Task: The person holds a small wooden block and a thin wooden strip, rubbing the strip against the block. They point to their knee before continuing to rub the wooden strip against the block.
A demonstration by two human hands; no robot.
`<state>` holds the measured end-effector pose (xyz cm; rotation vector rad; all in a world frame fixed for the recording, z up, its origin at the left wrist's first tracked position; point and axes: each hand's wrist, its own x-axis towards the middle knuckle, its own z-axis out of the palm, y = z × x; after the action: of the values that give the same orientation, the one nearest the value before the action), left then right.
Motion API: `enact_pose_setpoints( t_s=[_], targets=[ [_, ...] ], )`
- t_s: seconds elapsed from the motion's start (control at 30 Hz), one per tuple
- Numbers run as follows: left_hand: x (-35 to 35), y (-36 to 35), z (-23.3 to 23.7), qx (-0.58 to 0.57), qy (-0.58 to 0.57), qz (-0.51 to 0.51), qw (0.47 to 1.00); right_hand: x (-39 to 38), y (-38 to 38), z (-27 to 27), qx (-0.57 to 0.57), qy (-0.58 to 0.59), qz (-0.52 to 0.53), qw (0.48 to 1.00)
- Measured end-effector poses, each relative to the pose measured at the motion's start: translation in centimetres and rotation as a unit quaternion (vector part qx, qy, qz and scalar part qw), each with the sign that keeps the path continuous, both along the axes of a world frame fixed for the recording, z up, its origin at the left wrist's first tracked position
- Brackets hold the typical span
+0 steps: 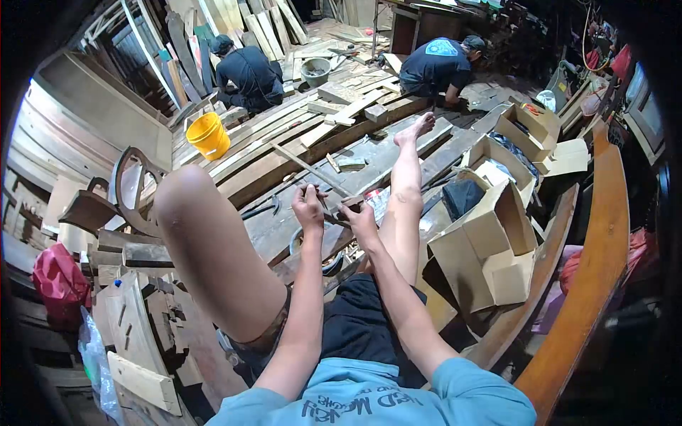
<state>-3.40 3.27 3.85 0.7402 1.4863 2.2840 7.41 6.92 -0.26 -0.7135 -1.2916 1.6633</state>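
Yellow bucket (208, 135) sits back-left, clear of my raised knee. Pliers (264, 207) lie on the planks (284, 160) just left of my hands, prob. for quick reach. L hand (307, 207) is curled tight on a thin tool (322, 202), can't tell which. R hand (360, 219) grips a small dark piece (347, 209), held btw. my legs, likely to steady it. Open cardboard boxes (490, 241) stand near, right.

A plank floor (284, 153) spreads around a yellow bucket (208, 135); boards (234, 18) lean behind it, boxes (490, 241) well to its right.
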Motion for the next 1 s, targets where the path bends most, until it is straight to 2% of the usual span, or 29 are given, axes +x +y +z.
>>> enact_pose_setpoints(
  t_s=[0.07, 0.13, 0.17, 0.2, 0.27, 0.3, 0.47, 0.57, 0.6, 0.67, 0.7, 0.73, 0.83, 0.87, 0.97, 1.0],
  targets=[
    [-0.1, -0.1, 0.0, 0.001, 0.013, -0.001, 1.000, 0.1, 0.2, -0.4, 0.007, -0.021, -0.024, 0.999],
    [-0.3, -0.1, -0.1, -0.014, -0.027, -0.007, 1.000, -0.2, 0.6, -0.9, 0.010, -0.007, -0.021, 1.000],
    [-0.3, 0.0, -0.2, -0.018, -0.024, 0.002, 1.000, 0.1, 0.0, 0.8, -0.035, 0.034, 0.006, 0.999],
    [-0.3, 0.2, -0.2, -0.016, -0.026, 0.003, 1.000, 0.1, 0.1, 0.8, -0.034, 0.033, 0.007, 0.999],
    [-0.4, 0.1, -0.6, -0.014, 0.011, 0.009, 1.000, -0.1, -0.3, 0.5, -0.023, 0.015, -0.007, 1.000],
    [-0.5, 0.0, -0.6, -0.031, 0.030, 0.015, 0.999, 0.0, -0.2, 0.3, 0.006, -0.050, -0.039, 0.998],
    [-0.2, 0.1, 0.0, -0.002, -0.013, -0.005, 1.000, -0.7, 0.6, -0.1, -0.014, 0.024, -0.001, 1.000],
    [-0.1, -0.2, 0.0, -0.023, 0.005, 0.002, 1.000, -0.6, 0.8, -1.6, 0.022, -0.099, -0.052, 0.994],
    [-0.2, 0.0, 0.0, -0.023, 0.006, -0.001, 1.000, -0.5, 1.0, -1.3, 0.022, -0.098, -0.055, 0.993],
    [-0.3, 0.0, -0.1, -0.011, -0.019, -0.001, 1.000, -0.3, 1.2, -1.0, 0.057, -0.089, 0.007, 0.994],
    [-0.2, -0.1, -0.1, -0.009, -0.011, -0.002, 1.000, -0.1, 0.9, -1.0, 0.110, -0.112, 0.000, 0.988],
    [-0.2, 0.0, -0.1, -0.009, -0.012, 0.001, 1.000, -0.1, 1.0, -0.9, 0.110, -0.113, 0.004, 0.988],
    [0.3, 0.3, -0.1, -0.005, -0.005, -0.031, 1.000, 0.2, 1.0, -0.5, -0.014, -0.082, -0.038, 0.996],
    [0.7, 0.3, 0.3, -0.004, -0.006, -0.031, 0.999, 0.2, 1.0, -0.1, -0.013, -0.083, -0.038, 0.996],
    [1.3, 0.3, 1.0, -0.016, 0.007, -0.056, 0.998, 0.2, 0.0, 2.2, -0.091, 0.061, -0.034, 0.993],
    [1.1, 0.2, 0.9, -0.016, 0.009, -0.054, 0.998, 0.1, -0.1, 1.8, -0.091, 0.063, -0.032, 0.993]
  ],
)
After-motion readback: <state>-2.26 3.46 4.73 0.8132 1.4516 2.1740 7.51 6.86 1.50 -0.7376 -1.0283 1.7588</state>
